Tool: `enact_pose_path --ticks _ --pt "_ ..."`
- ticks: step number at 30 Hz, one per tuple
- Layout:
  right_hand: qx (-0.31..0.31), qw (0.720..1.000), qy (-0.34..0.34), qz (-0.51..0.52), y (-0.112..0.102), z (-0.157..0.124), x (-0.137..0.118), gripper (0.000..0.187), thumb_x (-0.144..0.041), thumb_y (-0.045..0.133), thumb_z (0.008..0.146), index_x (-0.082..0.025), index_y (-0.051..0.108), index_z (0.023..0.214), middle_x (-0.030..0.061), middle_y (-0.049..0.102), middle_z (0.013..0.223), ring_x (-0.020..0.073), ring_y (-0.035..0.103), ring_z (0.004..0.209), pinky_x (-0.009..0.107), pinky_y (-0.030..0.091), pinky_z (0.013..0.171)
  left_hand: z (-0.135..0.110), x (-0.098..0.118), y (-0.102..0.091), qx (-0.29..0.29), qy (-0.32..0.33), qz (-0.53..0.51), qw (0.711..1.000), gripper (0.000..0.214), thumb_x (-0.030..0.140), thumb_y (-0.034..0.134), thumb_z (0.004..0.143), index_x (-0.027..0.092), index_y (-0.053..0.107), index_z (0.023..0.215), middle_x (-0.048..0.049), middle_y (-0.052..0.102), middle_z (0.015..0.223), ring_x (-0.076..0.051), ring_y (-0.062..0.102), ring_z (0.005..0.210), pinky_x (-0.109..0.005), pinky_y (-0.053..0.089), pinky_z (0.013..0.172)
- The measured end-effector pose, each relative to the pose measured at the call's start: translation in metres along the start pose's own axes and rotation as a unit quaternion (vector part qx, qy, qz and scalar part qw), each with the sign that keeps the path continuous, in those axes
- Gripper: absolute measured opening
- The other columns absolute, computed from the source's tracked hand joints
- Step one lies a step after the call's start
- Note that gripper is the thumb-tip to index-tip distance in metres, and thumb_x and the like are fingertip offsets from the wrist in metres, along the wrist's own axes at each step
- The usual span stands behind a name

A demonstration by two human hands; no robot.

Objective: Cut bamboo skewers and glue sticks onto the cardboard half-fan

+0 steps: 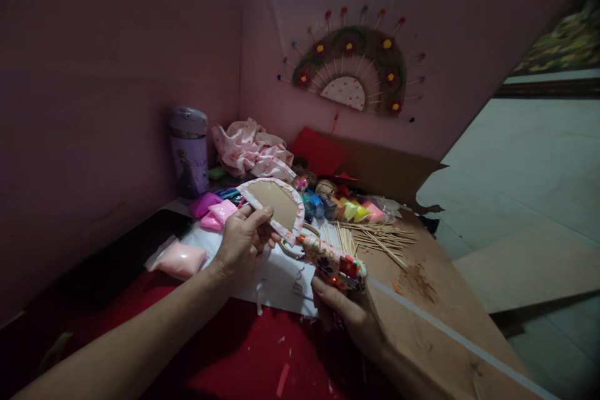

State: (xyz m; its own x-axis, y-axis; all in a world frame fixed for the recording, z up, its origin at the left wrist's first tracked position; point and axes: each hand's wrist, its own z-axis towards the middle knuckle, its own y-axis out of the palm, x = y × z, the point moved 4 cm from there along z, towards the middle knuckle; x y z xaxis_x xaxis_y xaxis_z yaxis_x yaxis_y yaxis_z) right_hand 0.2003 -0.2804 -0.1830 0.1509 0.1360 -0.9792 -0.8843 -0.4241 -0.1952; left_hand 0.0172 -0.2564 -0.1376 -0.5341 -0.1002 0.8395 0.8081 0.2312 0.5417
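Note:
My left hand [246, 240] pinches a half-round piece of cardboard [276, 200] by its lower left edge, thumb on the brown face. Pale floral cloth is folded over the rim of that piece. In my right hand [344, 309] is a hot glue gun [335, 262] wrapped in floral material, with a small red light showing on it. Its nozzle is at the lower right corner of the cardboard piece; whether it touches I cannot tell. Under both hands lies a white sheet [281, 284], and a ring-shaped item shows partly behind the cardboard.
Thin wooden sticks [382, 240] lie to the right. Bags of coloured clay [354, 209], a purple tumbler [189, 153], crumpled pink cloth [253, 147] and a pink clay packet [178, 257] stand around. A decorated fan [349, 69] hangs on the pink panel behind. A pale cord [450, 328] runs right.

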Motion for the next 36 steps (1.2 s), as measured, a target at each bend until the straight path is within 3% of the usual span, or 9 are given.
enact_pose_path --ticks 5,11,22,30,36 --pt "-0.024 0.999 -0.008 0.028 0.004 0.000 -0.005 0.044 -0.052 0.055 0.082 -0.015 0.051 0.058 -0.0027 0.046 0.042 0.0069 0.040 0.038 0.022 0.027 0.042 0.003 0.001 -0.002 -0.005 0.031 0.008 0.999 0.022 0.026 0.069 0.064 0.015 0.052 0.073 0.0022 0.057 0.047 -0.009 0.053 0.038 -0.017 0.039 0.037" --pt "-0.050 0.993 0.028 0.108 0.008 0.004 -0.002 0.042 -0.051 0.060 0.077 -0.013 0.054 0.058 -0.0030 0.047 0.041 0.0062 0.040 0.031 0.020 0.023 0.034 0.004 0.000 -0.002 -0.014 0.027 -0.001 1.000 0.021 0.025 0.069 0.064 0.015 0.051 0.071 0.0026 0.058 0.048 -0.009 0.053 0.038 -0.016 0.038 0.036" --pt "-0.101 0.940 0.117 0.304 0.009 0.007 -0.004 0.032 -0.044 0.062 0.069 -0.012 0.060 0.069 -0.0011 0.056 0.049 0.0043 0.041 0.026 0.015 0.024 0.027 0.007 0.001 -0.005 -0.025 0.056 -0.036 0.997 0.020 0.021 0.070 0.064 0.015 0.054 0.074 0.0038 0.059 0.054 -0.008 0.053 0.038 -0.017 0.041 0.037" --pt "-0.060 0.968 0.079 0.229 0.003 0.007 -0.001 0.036 -0.045 0.063 0.072 -0.012 0.056 0.061 -0.0018 0.053 0.046 0.0041 0.041 0.027 0.016 0.024 0.029 0.007 0.001 -0.005 -0.017 0.051 -0.031 0.998 0.018 0.022 0.068 0.065 0.014 0.055 0.074 0.0016 0.059 0.052 -0.008 0.052 0.038 -0.016 0.038 0.035" --pt "-0.095 0.980 0.038 0.172 0.007 0.005 0.006 0.038 -0.045 0.058 0.081 -0.012 0.056 0.062 -0.0021 0.050 0.044 0.0042 0.041 0.030 0.017 0.023 0.033 0.004 -0.002 -0.003 -0.009 0.011 -0.020 1.000 0.018 0.022 0.067 0.066 0.015 0.054 0.075 0.0020 0.058 0.050 -0.009 0.051 0.036 -0.016 0.037 0.035"
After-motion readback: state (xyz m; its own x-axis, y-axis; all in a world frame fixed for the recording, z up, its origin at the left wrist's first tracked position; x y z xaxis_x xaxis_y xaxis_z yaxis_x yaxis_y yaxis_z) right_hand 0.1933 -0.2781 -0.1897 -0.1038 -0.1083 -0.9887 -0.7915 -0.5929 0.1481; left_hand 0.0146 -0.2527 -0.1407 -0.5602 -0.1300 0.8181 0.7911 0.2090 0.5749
